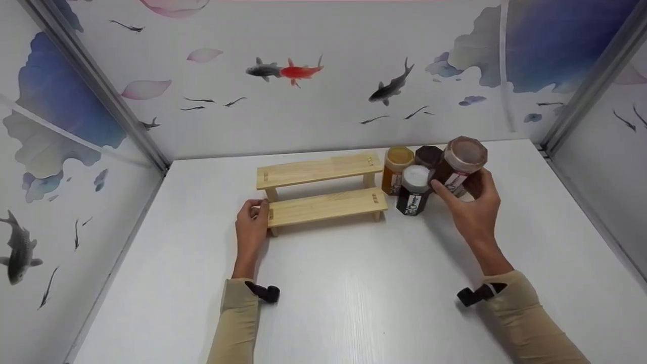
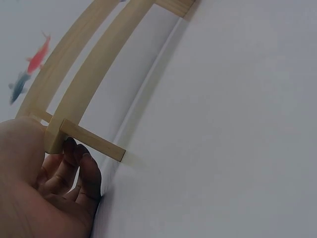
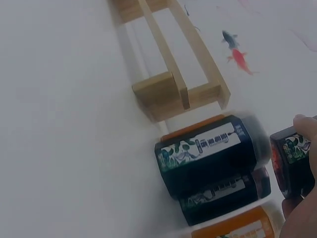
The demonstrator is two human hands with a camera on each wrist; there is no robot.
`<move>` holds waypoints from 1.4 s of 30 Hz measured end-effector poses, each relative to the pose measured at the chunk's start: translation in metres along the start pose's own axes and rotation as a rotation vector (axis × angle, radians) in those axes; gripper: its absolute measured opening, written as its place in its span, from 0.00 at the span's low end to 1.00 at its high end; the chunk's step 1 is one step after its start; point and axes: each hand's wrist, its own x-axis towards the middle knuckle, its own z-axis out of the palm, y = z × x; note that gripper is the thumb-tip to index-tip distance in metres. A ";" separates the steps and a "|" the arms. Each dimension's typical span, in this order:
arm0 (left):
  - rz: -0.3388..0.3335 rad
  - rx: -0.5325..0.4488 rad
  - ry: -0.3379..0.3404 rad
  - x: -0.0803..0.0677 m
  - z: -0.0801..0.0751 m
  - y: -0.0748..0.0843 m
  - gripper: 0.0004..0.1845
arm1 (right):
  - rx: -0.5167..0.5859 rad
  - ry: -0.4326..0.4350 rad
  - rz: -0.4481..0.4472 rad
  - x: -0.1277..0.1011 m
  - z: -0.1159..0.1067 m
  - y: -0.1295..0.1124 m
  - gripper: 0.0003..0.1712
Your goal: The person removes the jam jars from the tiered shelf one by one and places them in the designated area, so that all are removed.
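Note:
A two-tier wooden shelf [image 1: 326,206] stands toward the back of the white table. My left hand [image 1: 251,217] grips the left end of its lower board, and the left wrist view shows fingers curled beneath the board beside a leg [image 2: 94,141]. My right hand [image 1: 475,207] holds a dark octagonal jar [image 1: 450,174] with a brownish lid, raised and tilted, thumb on its near side. Left of that jar are a black jar [image 1: 412,201] with a whitish lid, an amber jar [image 1: 391,179] and a dark-lidded jar [image 1: 428,155]. Labels [image 3: 198,146] face outward on the jars.
The white table [image 1: 349,298] meets a back wall [image 1: 313,116] printed with fish and petals. Side panels flank the table, joined by metal corner posts [image 1: 101,86]. An orange jar [image 3: 237,229] shows at the bottom of the right wrist view.

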 end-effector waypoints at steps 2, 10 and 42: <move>-0.001 0.000 -0.001 0.000 0.000 0.000 0.19 | -0.015 0.013 0.021 0.001 -0.007 0.003 0.45; -0.003 0.009 -0.003 0.000 0.001 0.000 0.19 | -0.153 -0.090 0.126 -0.001 -0.028 0.008 0.46; 0.011 0.002 0.000 -0.001 0.000 0.000 0.20 | -0.392 -0.401 0.201 -0.005 -0.026 0.032 0.49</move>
